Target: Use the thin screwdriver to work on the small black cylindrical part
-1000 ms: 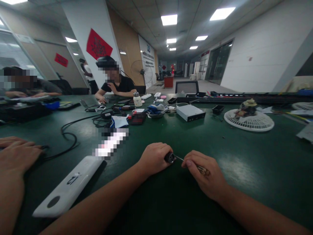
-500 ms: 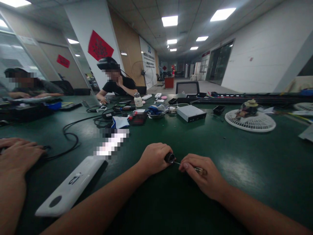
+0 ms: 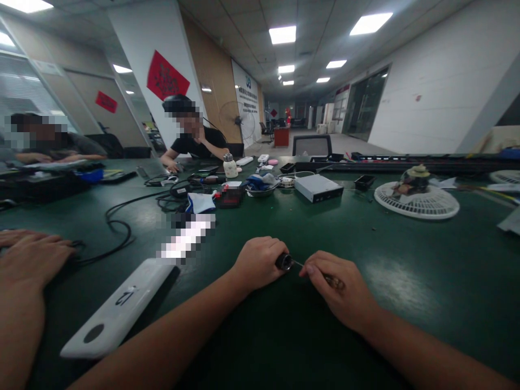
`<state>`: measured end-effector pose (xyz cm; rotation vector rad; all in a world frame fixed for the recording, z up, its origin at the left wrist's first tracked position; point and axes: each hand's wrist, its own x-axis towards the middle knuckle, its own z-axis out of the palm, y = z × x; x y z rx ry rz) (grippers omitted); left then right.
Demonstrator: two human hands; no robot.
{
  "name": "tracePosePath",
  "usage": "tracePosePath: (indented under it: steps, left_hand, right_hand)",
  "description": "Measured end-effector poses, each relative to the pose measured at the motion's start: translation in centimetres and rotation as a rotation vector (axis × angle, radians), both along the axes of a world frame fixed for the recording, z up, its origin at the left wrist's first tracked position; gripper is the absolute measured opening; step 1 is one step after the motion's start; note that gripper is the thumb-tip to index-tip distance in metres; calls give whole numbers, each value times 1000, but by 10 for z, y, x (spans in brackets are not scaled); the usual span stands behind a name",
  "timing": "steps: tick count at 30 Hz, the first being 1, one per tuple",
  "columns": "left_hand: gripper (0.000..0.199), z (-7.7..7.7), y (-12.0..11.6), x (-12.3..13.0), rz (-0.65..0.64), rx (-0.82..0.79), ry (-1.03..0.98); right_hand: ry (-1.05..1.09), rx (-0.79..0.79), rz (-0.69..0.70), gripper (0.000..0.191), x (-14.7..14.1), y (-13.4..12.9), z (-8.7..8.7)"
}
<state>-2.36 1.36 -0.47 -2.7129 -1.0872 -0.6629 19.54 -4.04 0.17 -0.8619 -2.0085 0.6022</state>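
Near the middle of the green table [image 3: 227, 346], my left hand [image 3: 260, 264] is wrapped round a small black cylindrical part [image 3: 284, 262]. The part's round open end faces right; the rest is hidden in the fingers. My right hand [image 3: 339, 287] grips a screwdriver [image 3: 335, 282] by its brownish, see-through handle. The thin metal shaft points left, its tip at the mouth of the black part. Whether the tip touches the inside I cannot tell.
A long white device [image 3: 117, 309] lies left of my left forearm. Another person's hand [image 3: 36, 257] rests at the far left by a black cable [image 3: 117, 233]. Farther back are a grey disc drive [image 3: 318, 188], a white fan grille [image 3: 416, 200] and a bottle [image 3: 229, 166].
My right hand and the screwdriver have shifted slightly, the shaft's angle changing a little at the part's open end. My left hand keeps its hold and stays nearly still.
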Motion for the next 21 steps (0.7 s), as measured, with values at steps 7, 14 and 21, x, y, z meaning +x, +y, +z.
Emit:
tracePosePath:
  steps: [7,14,21]
  left_hand:
    - [12,1,-1,1,2,-9,13]
    - [15,0,-2,4,-6,27,33]
    - [15,-1,-1,2,15,35,39]
  right_hand:
    - [-29,-2,-37,32,3,0,3]
    - [-34,-22,62,32,3,0,1]
    - [-17,-29,6,29,4,2,-1]
